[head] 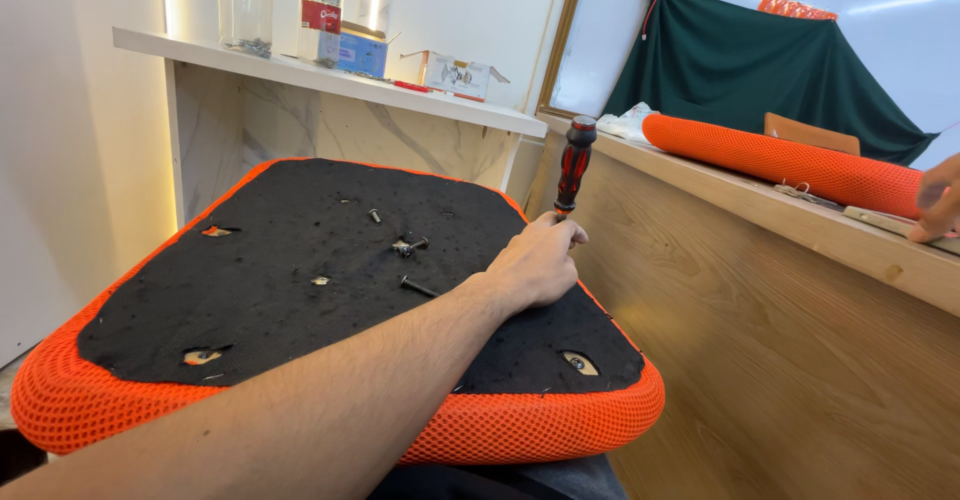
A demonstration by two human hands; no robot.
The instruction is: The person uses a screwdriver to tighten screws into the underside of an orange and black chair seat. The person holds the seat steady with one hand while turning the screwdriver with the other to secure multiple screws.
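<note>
The red-and-black-handled screwdriver (574,168) stands almost upright, its long axis running top to bottom with a slight lean to the right, butt end up and tip down, near the far right edge of the upturned orange mesh seat cushion with a black fabric underside (300,260). The left hand (540,260) has its fingers curled closed around the lower part of the handle; the shaft and tip are hidden behind those fingers, so where the tip sits cannot be told.

The right hand (938,200) rests at the picture's edge on the wooden counter (760,260), fingers only partly in view, probably loosely bent.

Loose dark bolts (412,247) lie on the black fabric just left of the left hand. A long orange mesh roll (790,165) lies on the counter, well apart from the screwdriver. The handle is glossy black with red grip panels.
</note>
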